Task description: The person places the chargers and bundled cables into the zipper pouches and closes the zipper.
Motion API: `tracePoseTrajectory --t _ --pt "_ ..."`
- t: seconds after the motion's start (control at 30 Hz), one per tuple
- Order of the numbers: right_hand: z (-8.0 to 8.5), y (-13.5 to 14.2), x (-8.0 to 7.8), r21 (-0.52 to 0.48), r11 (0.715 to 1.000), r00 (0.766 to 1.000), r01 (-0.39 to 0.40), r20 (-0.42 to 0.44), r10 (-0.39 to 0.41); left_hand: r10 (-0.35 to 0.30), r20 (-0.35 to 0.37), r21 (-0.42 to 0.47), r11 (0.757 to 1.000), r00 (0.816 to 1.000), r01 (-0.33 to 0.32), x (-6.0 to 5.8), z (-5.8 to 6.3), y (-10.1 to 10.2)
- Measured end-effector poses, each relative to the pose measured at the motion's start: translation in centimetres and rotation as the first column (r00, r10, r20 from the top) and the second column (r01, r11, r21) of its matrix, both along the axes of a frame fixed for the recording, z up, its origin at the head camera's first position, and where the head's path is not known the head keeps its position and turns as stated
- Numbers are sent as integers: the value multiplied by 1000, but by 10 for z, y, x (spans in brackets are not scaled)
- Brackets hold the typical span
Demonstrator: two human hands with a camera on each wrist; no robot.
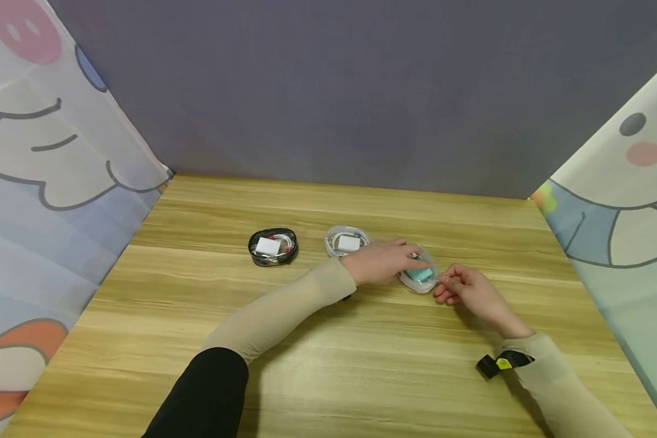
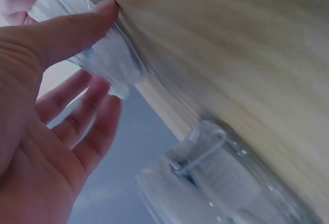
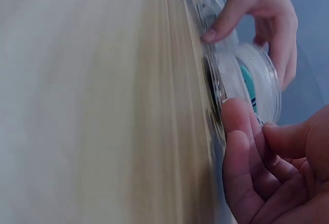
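A clear oval zip case with a teal charger inside lies at the right of the row. My left hand reaches over it from the left and holds it between thumb and fingers, as the left wrist view shows the thumb along its side. At the case's right end my right hand pinches the small zipper pull between thumb and forefinger. In the right wrist view the case stands partly parted along its rim, with teal showing in the gap. The zipper pull is mostly hidden by the fingertips.
Left of the held case lies another clear case with a white charger, partly behind my left hand. Farther left is a black-rimmed case holding a white charger and a cable with red ends. A grey panel borders the wooden table at the back.
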State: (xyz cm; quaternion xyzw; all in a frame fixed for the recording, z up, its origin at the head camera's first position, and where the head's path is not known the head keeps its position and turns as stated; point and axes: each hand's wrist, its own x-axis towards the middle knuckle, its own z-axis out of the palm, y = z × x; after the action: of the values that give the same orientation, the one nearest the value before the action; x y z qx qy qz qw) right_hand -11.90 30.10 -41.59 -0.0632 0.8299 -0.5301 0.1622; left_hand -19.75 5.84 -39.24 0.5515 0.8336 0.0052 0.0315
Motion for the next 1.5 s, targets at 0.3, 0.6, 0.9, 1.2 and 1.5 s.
tracePoseTrajectory --t 0.3,0.6,0.9,1.2,1.5 --pt "-4 10 -15 113 992 995 59 -84 -49 -59 -62 42 997 996 61 -2 -4 5" --pt "-9 8 -24 157 986 994 50 -108 -33 -112 -107 -20 994 988 110 -1 -7 4" --pt "-5 16 -18 154 988 994 5 -111 12 -31 -85 -20 999 996 30 2 -4 6" --pt "1 17 -6 93 996 998 11 -57 -6 -7 -88 -19 1000 996 5 2 -5 10" --pt "5 12 7 70 998 1000 -2 -5 3 11 -61 -23 1000 998 -12 3 -2 10"
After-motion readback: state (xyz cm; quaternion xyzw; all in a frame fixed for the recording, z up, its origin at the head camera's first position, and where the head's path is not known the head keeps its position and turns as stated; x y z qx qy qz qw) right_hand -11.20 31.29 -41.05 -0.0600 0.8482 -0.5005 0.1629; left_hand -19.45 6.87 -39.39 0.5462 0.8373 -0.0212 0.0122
